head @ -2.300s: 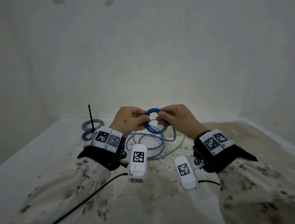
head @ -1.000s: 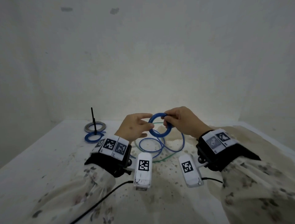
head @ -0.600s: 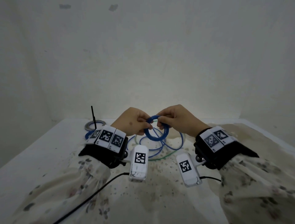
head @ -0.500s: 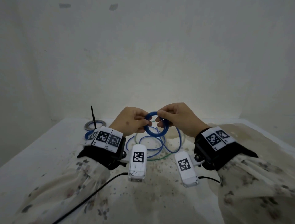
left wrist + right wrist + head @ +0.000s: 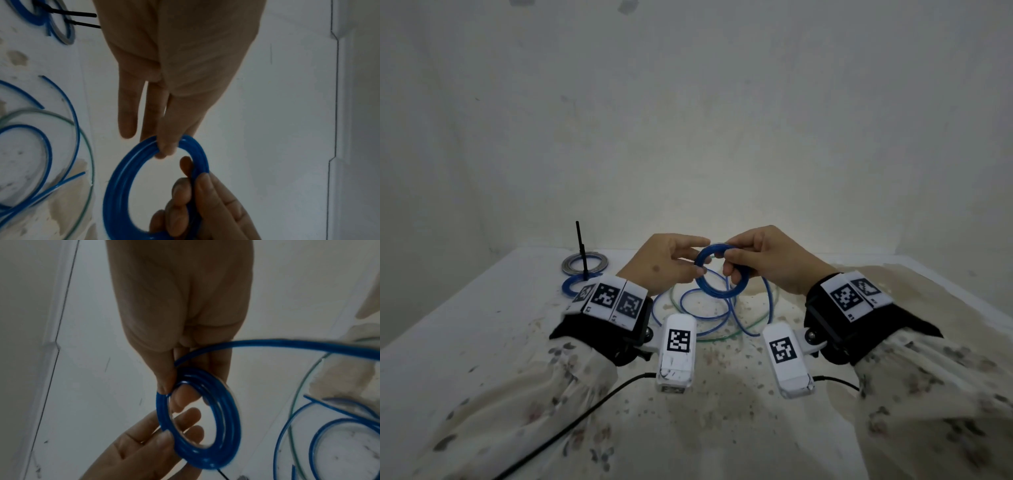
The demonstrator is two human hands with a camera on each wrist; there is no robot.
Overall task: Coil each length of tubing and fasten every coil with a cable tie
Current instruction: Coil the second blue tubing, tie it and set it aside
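Note:
A small coil of blue tubing point(image 5: 719, 294) hangs in the air between both hands, above the table. My right hand point(image 5: 726, 261) pinches its upper right rim between thumb and fingers point(image 5: 164, 382). My left hand point(image 5: 700, 257) has its fingers stretched out, and its thumb point(image 5: 165, 437) lies on the left rim with the fingers behind, a light pinch. The tubing's free tail point(image 5: 287, 344) runs from the coil down to loose blue loops point(image 5: 698, 308) on the table. No cable tie is on this coil.
A loose greenish clear tubing point(image 5: 755, 323) lies under the blue loops. At the back left sit a grey coil point(image 5: 585, 265) and a blue coil point(image 5: 570, 284), with a black cable tie point(image 5: 581, 246) sticking up. The stained table cover point(image 5: 722, 394) spreads below my wrists.
My left fingers have gone from curled round the coil to stretched out along it. The right hand keeps its pinch, and both hands stay at about the same height.

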